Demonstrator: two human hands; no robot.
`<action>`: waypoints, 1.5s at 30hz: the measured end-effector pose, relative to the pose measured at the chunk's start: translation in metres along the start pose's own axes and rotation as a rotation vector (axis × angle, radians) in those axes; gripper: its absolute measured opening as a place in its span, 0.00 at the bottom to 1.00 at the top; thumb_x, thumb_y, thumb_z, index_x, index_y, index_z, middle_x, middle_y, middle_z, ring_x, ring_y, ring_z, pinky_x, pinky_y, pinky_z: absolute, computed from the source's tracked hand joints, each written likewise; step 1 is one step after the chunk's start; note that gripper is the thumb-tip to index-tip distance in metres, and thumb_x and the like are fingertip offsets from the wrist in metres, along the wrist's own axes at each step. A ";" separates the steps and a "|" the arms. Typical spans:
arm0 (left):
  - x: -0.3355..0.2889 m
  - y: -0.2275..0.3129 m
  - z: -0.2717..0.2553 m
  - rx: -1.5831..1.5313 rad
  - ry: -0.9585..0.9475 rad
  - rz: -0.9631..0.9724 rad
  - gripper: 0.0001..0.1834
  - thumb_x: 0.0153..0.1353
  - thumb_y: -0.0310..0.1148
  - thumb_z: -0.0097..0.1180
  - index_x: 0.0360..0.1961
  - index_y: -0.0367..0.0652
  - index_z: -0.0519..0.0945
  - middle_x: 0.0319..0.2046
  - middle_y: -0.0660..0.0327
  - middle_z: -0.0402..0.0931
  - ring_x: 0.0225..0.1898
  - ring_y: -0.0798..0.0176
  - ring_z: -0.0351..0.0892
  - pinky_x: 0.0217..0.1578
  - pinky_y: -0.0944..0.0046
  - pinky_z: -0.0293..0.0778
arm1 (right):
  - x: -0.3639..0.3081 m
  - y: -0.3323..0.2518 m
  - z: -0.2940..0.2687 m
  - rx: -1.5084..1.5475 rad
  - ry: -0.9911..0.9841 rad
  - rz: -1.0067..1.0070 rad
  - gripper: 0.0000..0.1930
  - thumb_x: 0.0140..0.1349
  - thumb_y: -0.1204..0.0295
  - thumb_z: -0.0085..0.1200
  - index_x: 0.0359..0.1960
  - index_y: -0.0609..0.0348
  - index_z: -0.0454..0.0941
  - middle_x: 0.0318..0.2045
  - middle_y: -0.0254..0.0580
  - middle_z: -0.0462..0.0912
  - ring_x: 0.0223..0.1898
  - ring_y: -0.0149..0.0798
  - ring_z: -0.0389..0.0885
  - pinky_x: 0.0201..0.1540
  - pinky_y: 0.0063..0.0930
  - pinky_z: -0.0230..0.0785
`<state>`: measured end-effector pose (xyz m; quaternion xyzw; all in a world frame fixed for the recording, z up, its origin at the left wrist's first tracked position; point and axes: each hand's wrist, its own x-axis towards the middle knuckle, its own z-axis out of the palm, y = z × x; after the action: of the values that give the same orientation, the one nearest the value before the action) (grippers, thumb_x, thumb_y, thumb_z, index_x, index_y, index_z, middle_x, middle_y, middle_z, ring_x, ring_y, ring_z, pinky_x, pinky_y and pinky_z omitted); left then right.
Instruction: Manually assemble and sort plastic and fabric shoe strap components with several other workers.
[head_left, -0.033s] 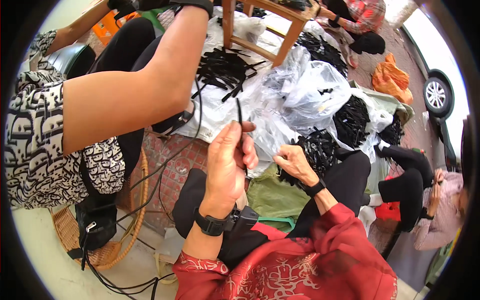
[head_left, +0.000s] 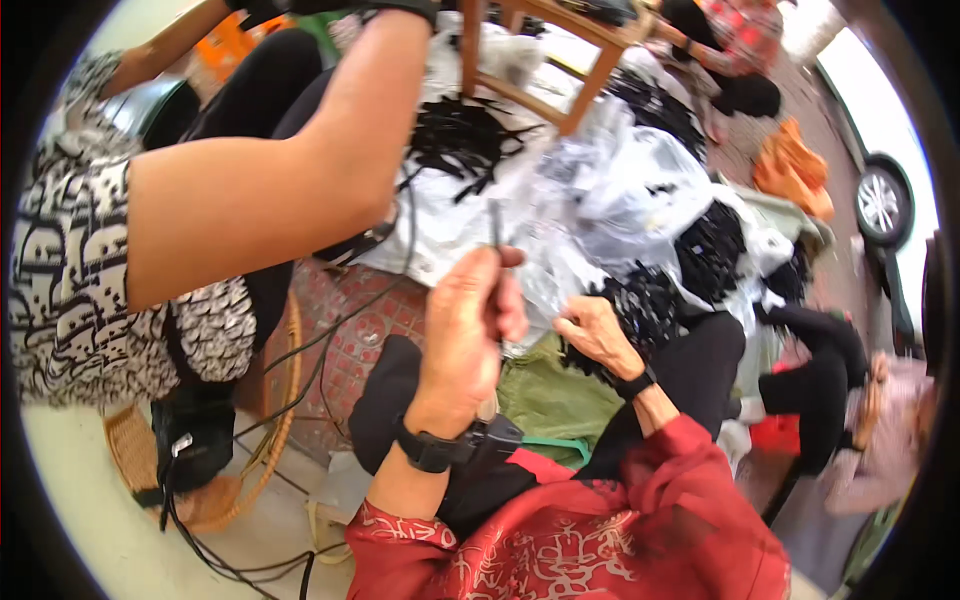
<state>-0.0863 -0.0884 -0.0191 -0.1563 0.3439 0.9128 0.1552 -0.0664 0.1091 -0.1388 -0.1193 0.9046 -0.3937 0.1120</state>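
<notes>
My left hand (head_left: 465, 325) is raised in the middle, palm turned inward, with a thin black strip (head_left: 496, 225) pinched between thumb and fingers. The strip stands nearly upright and is blurred. To its right, my right hand (head_left: 595, 335) is closed, its fingers curled; whatever it may hold is hidden. That hand is beside a heap of black strips (head_left: 640, 300) next to my knee. Below and between my hands lies a green cloth sack (head_left: 555, 395). Farther off, loose black strips (head_left: 460, 140) are spread on a white plastic sheet (head_left: 440, 225).
At the left, a co-worker's bare arm (head_left: 270, 210) reaches forward close by. A wooden stool (head_left: 575, 100) and clear plastic bags (head_left: 640, 190) are ahead. Black cables (head_left: 325, 335) hang past a wicker basket (head_left: 285, 430). Another co-worker (head_left: 880, 430) sits at the right.
The view has shifted slightly, so the surroundings appear a little farther right. My left hand still pinches the strip, and my right hand stays closed.
</notes>
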 end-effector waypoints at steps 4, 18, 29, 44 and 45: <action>0.001 -0.010 0.017 0.003 0.000 -0.034 0.12 0.59 0.37 0.44 0.32 0.36 0.71 0.14 0.69 0.62 0.13 0.76 0.57 0.13 0.76 0.56 | 0.008 -0.011 -0.008 -0.317 0.102 -0.161 0.09 0.44 0.69 0.48 0.18 0.62 0.71 0.14 0.48 0.68 0.20 0.50 0.68 0.24 0.39 0.61; 0.007 -0.021 0.017 -0.064 -0.165 0.005 0.15 0.58 0.46 0.43 0.27 0.45 0.67 0.12 0.71 0.60 0.10 0.81 0.54 0.09 0.80 0.51 | 0.149 -0.088 0.108 -0.160 -0.146 -0.597 0.09 0.46 0.69 0.47 0.24 0.63 0.70 0.22 0.49 0.70 0.27 0.49 0.69 0.31 0.39 0.60; 0.034 -0.068 0.022 -0.061 -0.147 0.039 0.17 0.58 0.46 0.41 0.22 0.45 0.66 0.07 0.69 0.58 0.03 0.76 0.52 0.02 0.75 0.48 | 0.234 -0.160 0.223 0.030 -0.313 -0.741 0.10 0.48 0.69 0.47 0.29 0.63 0.70 0.27 0.50 0.70 0.31 0.48 0.68 0.36 0.38 0.58; 0.007 -0.040 0.008 -0.056 -0.105 -0.050 0.13 0.58 0.43 0.43 0.28 0.44 0.69 0.12 0.70 0.61 0.10 0.77 0.56 0.09 0.77 0.51 | 0.224 -0.157 0.326 0.183 -0.551 -0.553 0.12 0.51 0.69 0.48 0.35 0.64 0.68 0.35 0.50 0.70 0.38 0.45 0.67 0.42 0.36 0.56; 0.007 -0.045 0.006 -0.061 -0.111 -0.037 0.13 0.58 0.44 0.43 0.27 0.45 0.69 0.11 0.70 0.61 0.09 0.77 0.55 0.08 0.77 0.50 | 0.223 -0.157 0.328 0.187 -0.555 -0.534 0.12 0.52 0.69 0.48 0.36 0.64 0.68 0.36 0.50 0.70 0.38 0.45 0.67 0.43 0.36 0.56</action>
<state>-0.0761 -0.0511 -0.0433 -0.1165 0.3037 0.9271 0.1861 -0.1597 -0.2873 -0.2650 -0.4418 0.7373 -0.4422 0.2563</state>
